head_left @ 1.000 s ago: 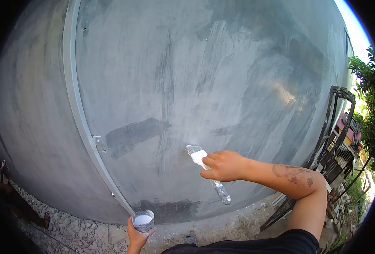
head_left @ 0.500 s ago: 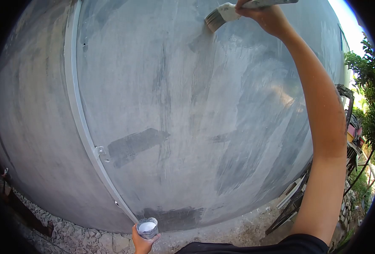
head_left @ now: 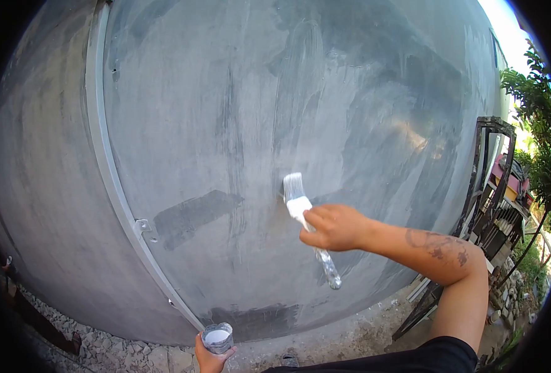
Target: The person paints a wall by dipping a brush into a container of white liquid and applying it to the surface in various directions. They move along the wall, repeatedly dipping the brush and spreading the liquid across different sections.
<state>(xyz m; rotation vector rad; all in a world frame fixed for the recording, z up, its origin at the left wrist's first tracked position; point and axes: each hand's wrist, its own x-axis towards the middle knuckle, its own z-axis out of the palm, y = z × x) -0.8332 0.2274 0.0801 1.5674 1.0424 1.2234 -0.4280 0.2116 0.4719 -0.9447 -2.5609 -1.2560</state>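
My right hand grips a paintbrush coated in white paint, bristles up and pressed against the grey wall at mid height. A fresh pale streak runs up the wall above the bristles. The brush handle sticks out below my fist. Low at the bottom edge, my left hand holds a small clear cup of white paint, upright and away from the wall.
A pale metal strip with a small bracket runs down the wall on the left. Gravel and stones lie at the wall's foot. A dark metal frame and green foliage stand at the right.
My right hand swept the brush from mid wall up to the top, then back down to mid height, leaving a pale vertical streak. The cup hand stayed low.
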